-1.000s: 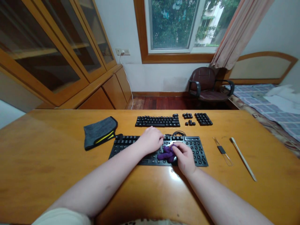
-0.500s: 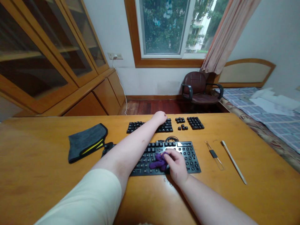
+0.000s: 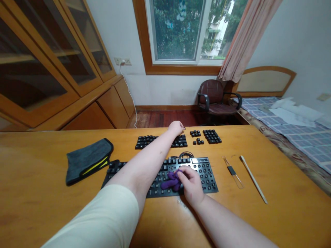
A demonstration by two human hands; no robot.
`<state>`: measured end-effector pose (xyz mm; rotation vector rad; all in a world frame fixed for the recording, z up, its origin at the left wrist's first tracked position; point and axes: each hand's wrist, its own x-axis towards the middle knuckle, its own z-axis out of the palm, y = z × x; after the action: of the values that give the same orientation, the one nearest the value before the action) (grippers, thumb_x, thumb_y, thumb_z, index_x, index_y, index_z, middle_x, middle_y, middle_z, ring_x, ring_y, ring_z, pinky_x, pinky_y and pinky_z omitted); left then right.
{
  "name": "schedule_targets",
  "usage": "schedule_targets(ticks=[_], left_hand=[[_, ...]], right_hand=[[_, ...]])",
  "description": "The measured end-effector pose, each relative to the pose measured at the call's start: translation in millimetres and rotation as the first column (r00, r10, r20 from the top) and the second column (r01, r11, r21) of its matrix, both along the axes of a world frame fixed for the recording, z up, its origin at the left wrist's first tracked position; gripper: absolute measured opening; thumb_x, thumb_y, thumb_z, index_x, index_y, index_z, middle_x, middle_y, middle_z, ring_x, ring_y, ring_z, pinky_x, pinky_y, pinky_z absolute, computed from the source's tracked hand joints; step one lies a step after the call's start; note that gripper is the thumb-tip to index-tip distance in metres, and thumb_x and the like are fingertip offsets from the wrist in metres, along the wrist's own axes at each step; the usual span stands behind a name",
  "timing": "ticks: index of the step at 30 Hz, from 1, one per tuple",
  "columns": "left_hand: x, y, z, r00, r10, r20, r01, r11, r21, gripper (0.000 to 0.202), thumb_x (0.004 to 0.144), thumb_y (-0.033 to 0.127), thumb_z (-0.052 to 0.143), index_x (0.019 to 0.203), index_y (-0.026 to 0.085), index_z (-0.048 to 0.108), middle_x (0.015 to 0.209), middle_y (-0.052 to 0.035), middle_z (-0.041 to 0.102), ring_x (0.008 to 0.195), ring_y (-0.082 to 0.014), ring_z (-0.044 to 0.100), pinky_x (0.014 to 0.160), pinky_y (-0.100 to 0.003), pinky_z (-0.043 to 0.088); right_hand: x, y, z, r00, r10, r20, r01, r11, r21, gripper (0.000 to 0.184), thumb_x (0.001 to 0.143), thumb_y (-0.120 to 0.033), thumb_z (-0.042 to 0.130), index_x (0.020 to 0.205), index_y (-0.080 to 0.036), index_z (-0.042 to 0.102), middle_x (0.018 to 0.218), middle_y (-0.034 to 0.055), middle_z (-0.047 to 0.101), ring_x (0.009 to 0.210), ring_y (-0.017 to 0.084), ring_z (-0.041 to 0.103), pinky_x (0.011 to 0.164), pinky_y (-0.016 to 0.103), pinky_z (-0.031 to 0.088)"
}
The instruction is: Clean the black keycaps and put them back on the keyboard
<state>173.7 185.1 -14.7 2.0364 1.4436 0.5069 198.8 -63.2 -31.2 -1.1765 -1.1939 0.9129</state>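
Note:
My left arm stretches across the keyboard (image 3: 210, 175), hiding its left-middle part. At the table's far edge, my left hand (image 3: 176, 127) is closed, with a small dark keycap (image 3: 184, 128) at its fingertips. Below it lies a block of loose black keycaps (image 3: 146, 140), partly covered by my forearm. A soft lump of purple cleaning putty (image 3: 170, 183) is pinched in my right hand (image 3: 192, 186), low over the middle of the keyboard. Many keys there are bare switches; some caps remain along the top and left.
More keycaps (image 3: 212, 136) are grouped at the back right. A wire keycap puller (image 3: 232, 170) and a pale stick-like brush (image 3: 253, 179) lie right of the keyboard. Left of it is a folded grey cloth (image 3: 89, 160). A coiled cable (image 3: 186, 154) sits behind the keyboard.
The view has shifted slightly. My left hand has risen a little off the keycap block, and a keycap edge now shows at its fingertips. My right hand stays over the keyboard with the putty.

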Motion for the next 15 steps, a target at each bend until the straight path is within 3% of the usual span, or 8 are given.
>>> schedule_targets(ticks=[4, 9, 11, 15], left_hand=[[-13.9, -18.6, 5.6, 0.978, 0.016, 0.208, -0.017, 1.000, 0.005, 0.023, 0.074, 0.022, 0.061, 0.095, 0.013, 0.064, 0.089, -0.0086, 0.068, 0.081, -0.0153, 0.063, 0.076, -0.025, 0.048], [-54.3, -76.5, 11.5, 0.919, 0.014, 0.395, -0.005, 1.000, -0.024, 0.034, 0.080, 0.021, 0.053, 0.113, 0.015, 0.057, 0.097, -0.0073, 0.067, 0.081, -0.0125, 0.062, 0.074, -0.024, 0.050], [-74.6, -106.0, 12.0, 0.830, 0.051, 0.556, 0.025, 0.991, -0.129, 0.034, 0.079, 0.021, 0.054, 0.112, 0.016, 0.059, 0.096, -0.0072, 0.067, 0.080, -0.0140, 0.062, 0.075, -0.027, 0.051], [-111.0, -160.3, 5.4, 0.665, 0.238, 0.708, 0.050, 0.932, -0.360, 0.035, 0.077, 0.019, 0.056, 0.111, 0.017, 0.059, 0.100, -0.0070, 0.067, 0.085, -0.0156, 0.063, 0.079, -0.032, 0.051]], right_hand=[[0.1, 1.0, -2.2, 1.000, -0.011, -0.012, 0.010, 1.000, -0.015, 0.014, 0.079, -0.026, 0.054, 0.072, -0.019, 0.064, 0.073, 0.0030, 0.063, 0.071, 0.017, 0.059, 0.068, 0.029, 0.046], [0.2, 2.1, -4.4, 1.000, -0.019, -0.006, 0.018, 1.000, -0.011, 0.012, 0.078, -0.026, 0.056, 0.074, -0.019, 0.065, 0.075, 0.0031, 0.065, 0.074, 0.017, 0.059, 0.071, 0.029, 0.046], [0.1, 2.3, -4.2, 0.999, -0.032, -0.001, 0.032, 0.999, -0.014, 0.012, 0.079, -0.026, 0.055, 0.075, -0.019, 0.065, 0.075, 0.0031, 0.065, 0.074, 0.017, 0.059, 0.071, 0.029, 0.046], [-0.2, 2.5, -4.4, 0.998, -0.061, -0.016, 0.060, 0.998, -0.022, 0.015, 0.080, -0.029, 0.054, 0.078, -0.019, 0.065, 0.079, 0.0044, 0.066, 0.079, 0.018, 0.060, 0.077, 0.031, 0.046]])
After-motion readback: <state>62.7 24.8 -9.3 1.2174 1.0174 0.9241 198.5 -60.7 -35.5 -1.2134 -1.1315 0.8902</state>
